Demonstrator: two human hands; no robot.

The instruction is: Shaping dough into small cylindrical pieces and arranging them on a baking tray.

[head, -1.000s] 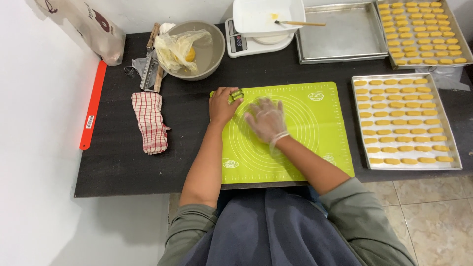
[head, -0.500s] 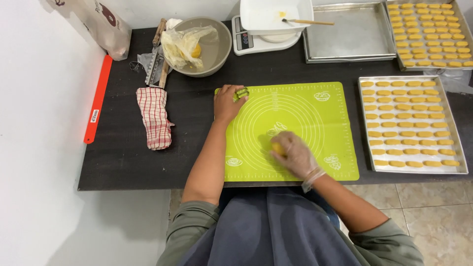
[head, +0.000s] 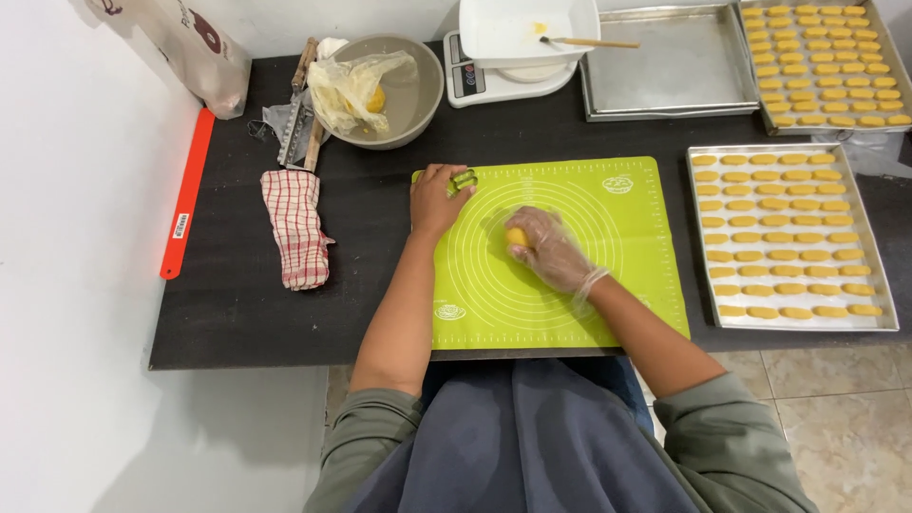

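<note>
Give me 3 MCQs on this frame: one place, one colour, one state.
1. Where does the checked cloth lie?
A. left of the green mat
B. on the scale
C. on a tray

2. What colour is the dough piece under the right hand?
A. white
B. yellow
C. brown

3. How is the right hand covered?
A. bare
B. oven mitt
C. clear plastic glove

Key: 1 A, the cloth rests on the dark table left of the mat. 2 B, yellow shows at the fingertips. 3 C, the film wrinkles at the wrist; the left hand is bare.
</note>
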